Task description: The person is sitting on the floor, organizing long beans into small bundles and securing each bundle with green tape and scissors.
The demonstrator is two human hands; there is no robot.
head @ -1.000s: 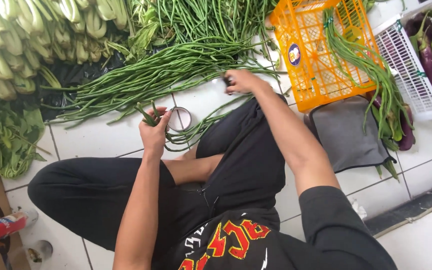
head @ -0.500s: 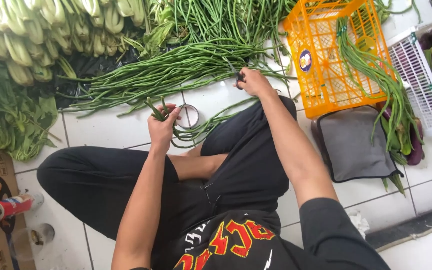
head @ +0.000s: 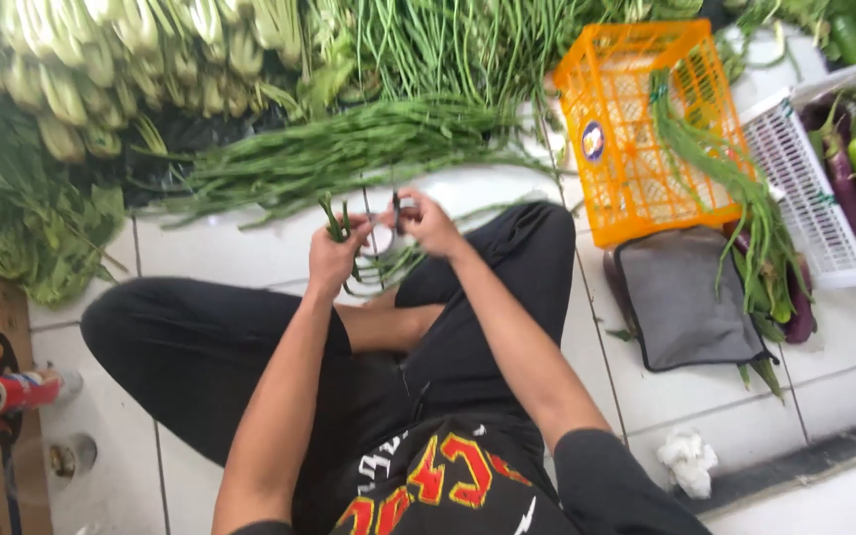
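The left hand [head: 337, 256] is closed around a small bunch of beans [head: 334, 218]; their ends stick up above the fist, and the rest of the bunch is hidden inside it. The right hand [head: 428, 220] is just beside it, pinching something small and dark between the fingertips; it is too small to tell what it is. Behind the hands a ring, maybe tape [head: 380, 238], is mostly covered. Both hands are above the white tile floor [head: 200, 248], in front of a long bean pile [head: 349, 149]. The orange crate [head: 636, 139] stands to the right, and the white basket [head: 824, 198] is cut off by the edge.
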